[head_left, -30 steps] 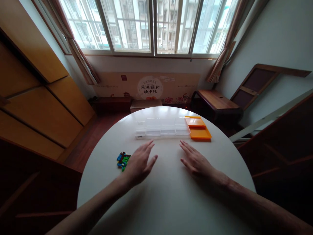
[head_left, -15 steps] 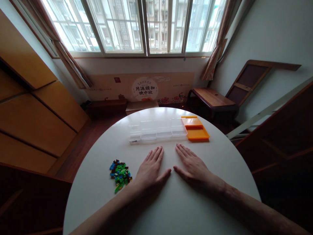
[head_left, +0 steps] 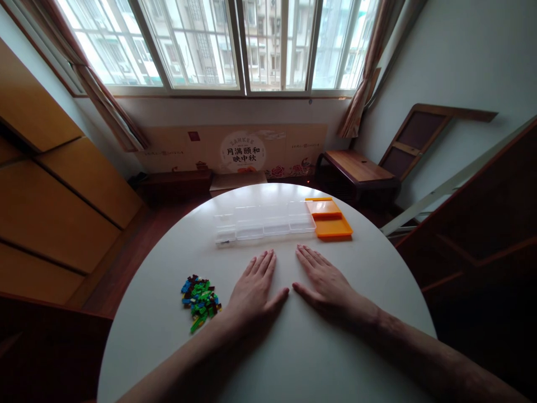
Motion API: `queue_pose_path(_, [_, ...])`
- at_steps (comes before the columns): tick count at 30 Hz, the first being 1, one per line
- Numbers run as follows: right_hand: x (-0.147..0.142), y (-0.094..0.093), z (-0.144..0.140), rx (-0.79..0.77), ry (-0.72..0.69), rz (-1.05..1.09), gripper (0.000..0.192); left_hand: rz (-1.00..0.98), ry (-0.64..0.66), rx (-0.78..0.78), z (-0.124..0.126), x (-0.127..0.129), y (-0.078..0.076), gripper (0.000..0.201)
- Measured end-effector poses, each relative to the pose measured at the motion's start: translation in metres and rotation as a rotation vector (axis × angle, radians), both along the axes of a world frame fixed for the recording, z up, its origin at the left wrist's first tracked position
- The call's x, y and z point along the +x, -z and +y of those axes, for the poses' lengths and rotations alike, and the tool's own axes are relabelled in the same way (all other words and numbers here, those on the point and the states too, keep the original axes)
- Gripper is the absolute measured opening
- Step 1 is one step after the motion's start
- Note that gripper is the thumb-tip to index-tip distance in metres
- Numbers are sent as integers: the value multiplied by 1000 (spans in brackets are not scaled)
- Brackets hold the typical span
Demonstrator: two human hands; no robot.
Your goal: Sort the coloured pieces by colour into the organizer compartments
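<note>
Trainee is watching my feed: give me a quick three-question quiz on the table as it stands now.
1. True or false: the left hand holds a brick.
2. Which lies nearest the left hand: A) pile of small bricks, B) orange tray, C) clear compartment box?
3. Fill in: the right hand lies ___ on the round white table.

Key: 1 false, both hands are bare and flat. 2 A. 3 flat, palm down.

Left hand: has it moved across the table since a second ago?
Yes. The left hand has slid rightward, away from the pile of small bricks it was almost touching, and now lies flat beside the right hand.
</note>
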State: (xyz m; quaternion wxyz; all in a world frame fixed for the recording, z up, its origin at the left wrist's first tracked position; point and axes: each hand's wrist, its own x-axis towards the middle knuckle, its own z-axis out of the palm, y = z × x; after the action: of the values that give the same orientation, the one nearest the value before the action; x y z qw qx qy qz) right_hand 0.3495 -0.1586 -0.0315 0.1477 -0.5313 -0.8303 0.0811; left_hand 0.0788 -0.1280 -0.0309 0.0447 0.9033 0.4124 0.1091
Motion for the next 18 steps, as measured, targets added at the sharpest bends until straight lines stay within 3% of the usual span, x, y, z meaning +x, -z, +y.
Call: queue_pose_path(18, [2, 4, 2, 8, -4, 21, 88, -35, 13, 7, 3, 1, 5, 94])
